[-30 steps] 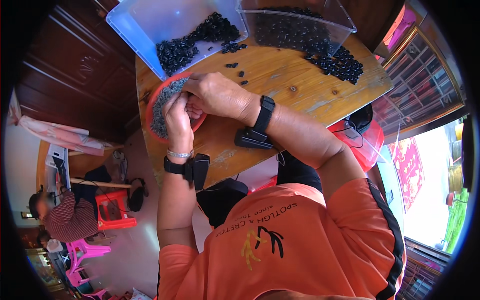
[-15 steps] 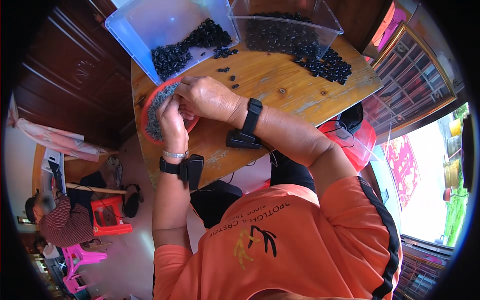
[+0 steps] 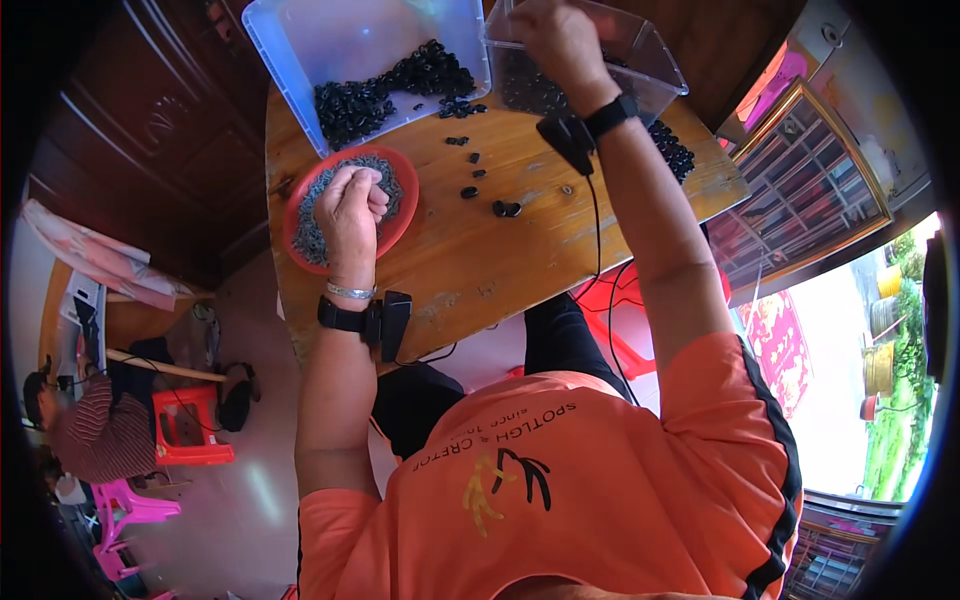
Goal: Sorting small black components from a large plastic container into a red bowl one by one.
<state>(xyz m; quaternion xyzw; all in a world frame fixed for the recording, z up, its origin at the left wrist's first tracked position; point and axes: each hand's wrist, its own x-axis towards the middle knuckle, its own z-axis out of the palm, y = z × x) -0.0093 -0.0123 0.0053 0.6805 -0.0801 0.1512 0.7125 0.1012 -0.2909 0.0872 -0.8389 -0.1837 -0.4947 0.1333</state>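
Observation:
My left hand (image 3: 352, 205) is held over a round red bowl (image 3: 408, 190), its fingers curled and pressed together. Whatever they may hold is hidden. Small grey bits, too fine to name, fill the bowl (image 3: 311, 232) around that hand. Up at the far right, my right hand (image 3: 565, 48) is raised at a clear plastic bin (image 3: 655, 78) of small black pieces. Motion and the angle hide what its fingers do. Several loose black pieces (image 3: 508, 209) lie on the table between the bowl and the bins.
A second, whitish plastic bin (image 3: 290, 75) with glossy black pieces (image 3: 420, 82) stands tilted behind the bowl. More black pieces (image 3: 672, 152) are heaped beside the right bin on the wooden table (image 3: 450, 260). A cable (image 3: 597, 235) hangs from my right wrist device. Another person (image 3: 105, 425) sits at far left.
My right hand has left the bowl and swung up and right to the clear bin. My left hand stays over the bowl. More loose black pieces show where my right hand and wrist were.

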